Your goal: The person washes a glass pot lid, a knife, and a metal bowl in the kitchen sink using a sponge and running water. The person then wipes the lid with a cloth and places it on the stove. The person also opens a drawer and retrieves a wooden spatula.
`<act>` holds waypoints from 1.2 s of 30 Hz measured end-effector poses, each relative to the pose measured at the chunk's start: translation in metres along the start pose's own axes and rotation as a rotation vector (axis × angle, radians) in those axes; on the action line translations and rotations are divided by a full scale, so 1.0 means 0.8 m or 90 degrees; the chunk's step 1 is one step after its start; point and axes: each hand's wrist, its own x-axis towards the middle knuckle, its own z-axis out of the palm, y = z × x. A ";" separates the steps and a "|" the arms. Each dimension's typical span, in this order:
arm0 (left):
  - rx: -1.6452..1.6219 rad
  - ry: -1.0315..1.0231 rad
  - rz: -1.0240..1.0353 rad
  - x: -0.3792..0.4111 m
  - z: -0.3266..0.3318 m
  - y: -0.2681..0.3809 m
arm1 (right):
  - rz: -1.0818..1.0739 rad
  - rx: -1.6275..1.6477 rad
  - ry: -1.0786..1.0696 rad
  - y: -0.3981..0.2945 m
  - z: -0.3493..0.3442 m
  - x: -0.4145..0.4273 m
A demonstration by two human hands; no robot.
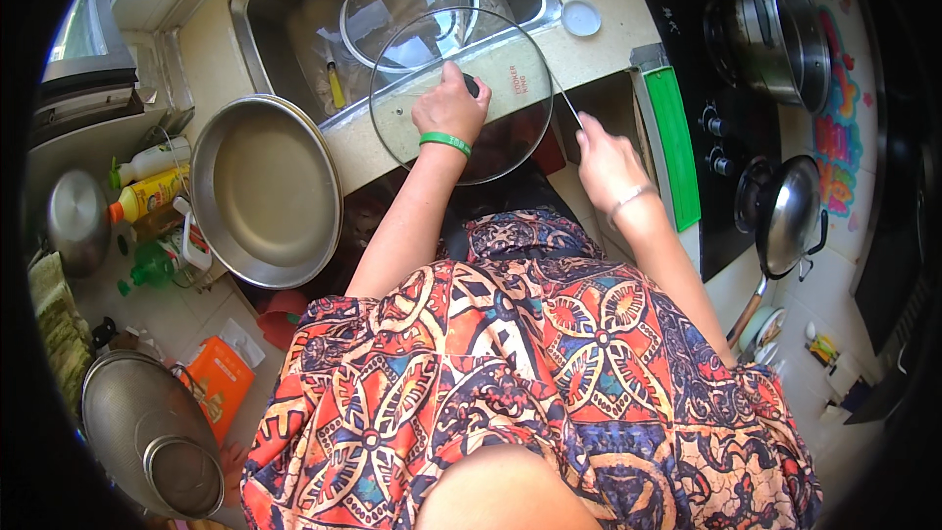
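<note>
My left hand (pixel 452 104), with a green wristband below it, grips the black knob of a round glass pot lid (pixel 508 118), which is held over the counter's front edge. To its right my right hand (pixel 614 165) is closed on a thin metal tool (pixel 568 99) whose tip is at the lid's right rim; what kind of tool it is, I cannot tell. Behind the lid, a steel sink (pixel 254 29) holds water, another glass lid (pixel 412 11) with a metal rim, and a yellow-handled utensil (pixel 336 86).
Large round metal pans (pixel 266 191) stand left of the sink. Right are a hob (pixel 681 22), a steel pot (pixel 780 37), a wok (pixel 787 217) and a green strip (pixel 673 147). Bottles (pixel 151 195) and mesh strainers (pixel 140 419) lie at the far left. A small white dish (pixel 581 18) sits on the counter.
</note>
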 end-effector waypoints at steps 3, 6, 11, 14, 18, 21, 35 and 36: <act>-0.019 0.012 0.002 0.001 0.004 0.005 | -0.017 -0.050 0.013 -0.024 0.007 0.033; -0.010 0.028 0.003 -0.001 0.003 0.005 | -0.020 -0.030 0.001 -0.001 0.012 0.015; -0.016 0.039 0.008 -0.004 0.001 0.002 | 0.060 -0.044 -0.081 0.029 0.008 -0.059; -0.029 0.049 0.029 -0.005 0.004 0.001 | 0.003 -0.031 -0.008 0.012 0.014 -0.018; -0.046 0.061 0.042 -0.002 0.008 0.004 | -0.047 -0.156 0.056 -0.014 0.025 0.029; -0.050 0.077 0.031 -0.004 0.004 -0.001 | -0.051 -0.194 0.049 0.012 0.021 -0.009; -0.033 0.065 0.028 -0.007 0.003 -0.008 | 0.023 -0.155 -0.036 0.015 0.025 -0.036; -0.035 0.062 0.030 -0.007 0.003 -0.009 | 0.031 -0.163 -0.033 0.016 0.026 -0.042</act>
